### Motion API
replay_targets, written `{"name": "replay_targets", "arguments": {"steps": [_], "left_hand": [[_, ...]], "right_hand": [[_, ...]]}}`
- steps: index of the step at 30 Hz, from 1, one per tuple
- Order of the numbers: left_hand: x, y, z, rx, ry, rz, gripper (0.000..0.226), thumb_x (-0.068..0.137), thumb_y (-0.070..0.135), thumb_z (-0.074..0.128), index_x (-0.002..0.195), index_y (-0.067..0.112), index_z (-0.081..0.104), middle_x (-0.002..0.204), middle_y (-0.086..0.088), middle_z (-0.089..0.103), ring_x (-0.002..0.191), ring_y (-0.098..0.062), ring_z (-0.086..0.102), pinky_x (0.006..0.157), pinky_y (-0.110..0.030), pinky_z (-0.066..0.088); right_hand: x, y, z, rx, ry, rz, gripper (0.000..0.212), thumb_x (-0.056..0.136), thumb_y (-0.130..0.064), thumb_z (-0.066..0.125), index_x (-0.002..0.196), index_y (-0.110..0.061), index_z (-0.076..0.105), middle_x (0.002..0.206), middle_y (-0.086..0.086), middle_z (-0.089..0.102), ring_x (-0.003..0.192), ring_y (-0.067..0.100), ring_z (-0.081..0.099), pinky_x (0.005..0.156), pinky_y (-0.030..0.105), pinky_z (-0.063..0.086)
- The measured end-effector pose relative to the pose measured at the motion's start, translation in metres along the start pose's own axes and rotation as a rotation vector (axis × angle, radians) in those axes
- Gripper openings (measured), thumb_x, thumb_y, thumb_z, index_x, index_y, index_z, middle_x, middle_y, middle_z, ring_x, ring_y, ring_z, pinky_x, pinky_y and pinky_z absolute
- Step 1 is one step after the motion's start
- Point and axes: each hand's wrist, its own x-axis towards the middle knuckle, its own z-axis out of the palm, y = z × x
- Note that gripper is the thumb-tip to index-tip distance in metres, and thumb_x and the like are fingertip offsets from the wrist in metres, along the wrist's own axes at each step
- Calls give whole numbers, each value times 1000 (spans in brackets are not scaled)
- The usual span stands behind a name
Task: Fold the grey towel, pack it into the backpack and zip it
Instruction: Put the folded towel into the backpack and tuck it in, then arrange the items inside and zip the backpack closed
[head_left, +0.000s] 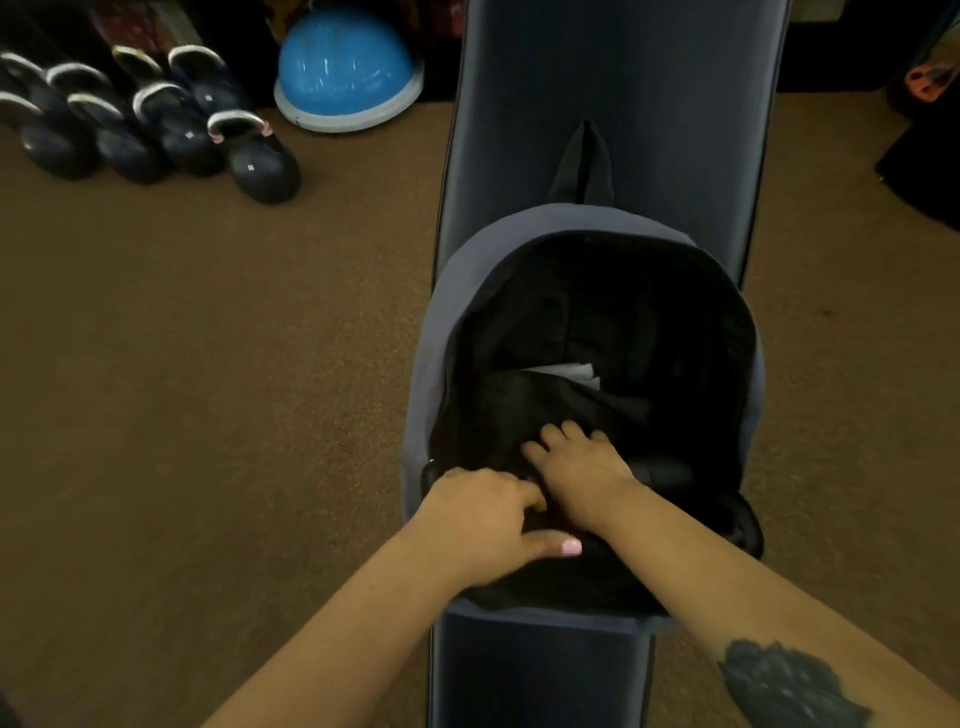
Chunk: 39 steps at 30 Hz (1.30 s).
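The grey backpack (441, 332) lies on a dark padded bench, its main compartment unzipped and the black lining showing. A small pale-grey strip of the towel (569, 371) peeks out from under the black front panel, deep inside the bag. My left hand (483, 514) pinches the near-left edge of the opening between thumb and fingers, close to the zip's end. My right hand (576, 465) rests palm-down on the black panel with fingers spread, pressing it over the towel. Most of the towel is hidden.
The bench (597, 93) runs from the near edge to the far end, narrow, with brown carpet (208, 364) on both sides. Several dark kettlebells (156, 124) and a blue half-ball (345, 67) sit at the far left. Dark objects stand at the far right.
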Motion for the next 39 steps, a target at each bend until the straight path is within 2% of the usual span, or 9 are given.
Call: {"name": "replay_targets", "arguments": {"steps": [4,8,12,16,19,23,30,34,39], "left_hand": [[0,-5,4,71,-50,71,52,84,50,58,130,29,50,128,3,56,115,-17,52,92,-35,40],[0,-3,6,88,-86,78,33,91,38,52,122,26,56,119,-1,60,110,-20,55,88,-35,40],[-5,-4,8,67,-88,66,29,93,37,49,117,24,60,115,-2,62,107,-21,56,85,-33,39],[-9,-4,9,97,-114,70,30,95,35,48,120,23,58,117,-4,61,109,-23,56,88,-35,40],[-10,-2,11,156,-140,78,31,95,34,47,123,23,56,118,-4,60,110,-23,56,92,-37,40],[-9,-2,12,184,-169,74,33,97,35,44,126,23,54,121,-4,59,113,-24,54,94,-39,39],[-13,-4,8,125,-76,105,31,96,37,44,122,24,57,115,-4,62,107,-23,57,87,-35,39],[-14,-4,8,123,-54,99,30,96,38,43,116,22,59,112,-4,63,105,-24,57,82,-33,37],[-12,-3,4,131,-17,124,30,96,39,42,111,20,59,108,-3,62,102,-22,58,76,-31,33]], "right_hand": [[3,-5,7,-38,37,34,63,83,-28,64,137,-13,36,142,11,35,130,30,33,105,44,34],[-2,-5,8,65,92,64,68,80,-35,66,136,-14,34,138,10,41,127,29,38,105,44,34],[-19,8,-15,200,178,104,80,63,-42,74,129,-16,37,129,8,51,119,29,46,98,43,42],[-43,31,-48,514,390,191,90,52,-32,81,130,-16,39,123,8,56,114,28,53,92,38,48],[-58,38,-72,769,567,210,87,57,-26,85,132,-17,40,121,0,57,110,19,55,87,26,43],[-55,27,-83,1055,671,239,88,59,-22,86,131,-20,37,107,-11,51,98,7,50,80,20,40],[-29,-14,-45,1221,597,288,79,50,-31,90,107,-35,35,89,-21,53,86,4,57,74,17,46],[-25,-15,-39,1253,599,302,78,50,-30,91,106,-36,37,85,-25,52,76,-12,51,64,7,39],[-20,-10,-35,1252,564,297,79,50,-30,91,107,-35,37,87,-23,54,80,-6,55,65,8,41]]}}
